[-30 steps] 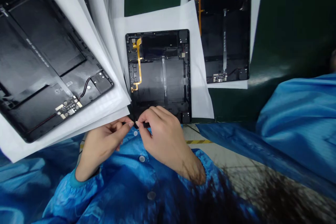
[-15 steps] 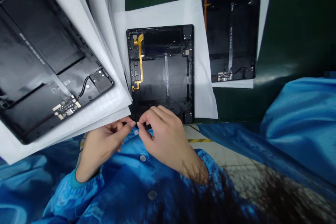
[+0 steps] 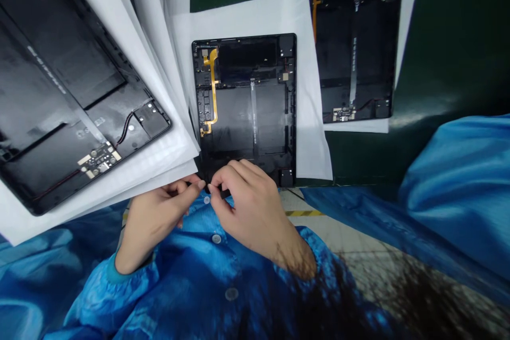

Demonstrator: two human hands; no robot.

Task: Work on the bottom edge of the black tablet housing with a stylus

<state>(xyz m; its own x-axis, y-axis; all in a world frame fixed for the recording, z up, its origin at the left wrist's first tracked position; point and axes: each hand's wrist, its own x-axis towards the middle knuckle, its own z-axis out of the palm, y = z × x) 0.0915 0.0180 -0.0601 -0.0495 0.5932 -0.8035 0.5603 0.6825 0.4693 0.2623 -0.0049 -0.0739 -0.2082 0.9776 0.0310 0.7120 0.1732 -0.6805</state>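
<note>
Black tablet shell [image 3: 245, 117] lies just beyond left hand [image 3: 155, 218] and right hand [image 3: 249, 207], fingertips [image 3: 200, 185] pinched together.

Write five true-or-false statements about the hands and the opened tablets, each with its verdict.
1. The left hand and right hand are close together, fingertips facing, at the near edge of the middle tablet. True.
2. The middle tablet lies on a red cloth. False: it lies on a white paper sheet.
3. An orange flex cable runs down that tablet's left side. True.
4. The right hand grips a screwdriver. False: no tool shows; whether the fingertips pinch anything is too small to tell.
5. The person's sleeves are white. False: the sleeves are blue.
</note>
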